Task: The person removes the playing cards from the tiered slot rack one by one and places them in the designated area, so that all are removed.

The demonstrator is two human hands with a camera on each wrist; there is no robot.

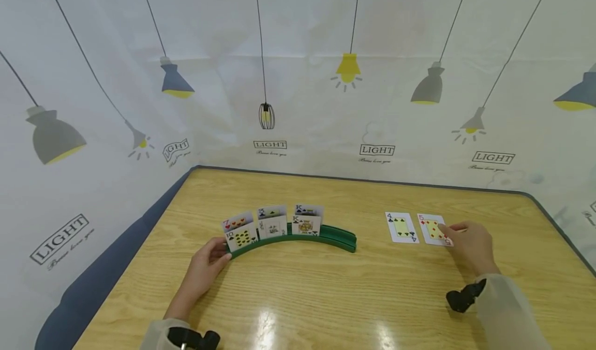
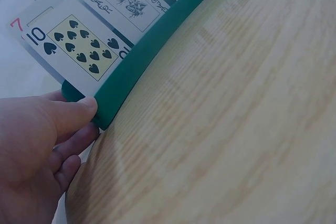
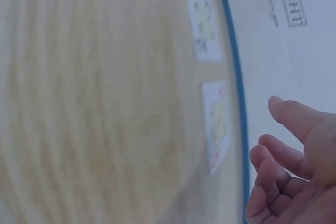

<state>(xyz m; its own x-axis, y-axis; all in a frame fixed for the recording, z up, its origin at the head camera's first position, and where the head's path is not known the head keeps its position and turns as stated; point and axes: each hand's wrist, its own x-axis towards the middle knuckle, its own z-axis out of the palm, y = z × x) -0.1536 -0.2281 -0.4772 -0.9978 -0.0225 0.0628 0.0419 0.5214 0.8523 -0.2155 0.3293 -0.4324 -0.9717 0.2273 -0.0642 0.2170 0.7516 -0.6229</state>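
Note:
At the left end of a curved green card holder (image 1: 342, 237), my left hand (image 1: 205, 266) pinches the rim between thumb and fingers. Playing cards stand in its slots in two rows: a ten of spades (image 2: 81, 48) before a red seven (image 1: 237, 220), a joker (image 1: 272, 228) before a black three, and a king (image 1: 306, 226) before another king. A black four (image 1: 402, 228) and a five of diamonds (image 1: 430, 227) lie face up on the right. Over the five's right edge is my right hand (image 1: 472, 244); the right wrist view shows its thumb and fingers apart, holding nothing.
The wooden table (image 1: 298, 293) has a dark edge along the back and sides. Behind it hangs a pale wall sheet (image 1: 307, 81) printed with lamps. Black straps with small cameras sit on both wrists.

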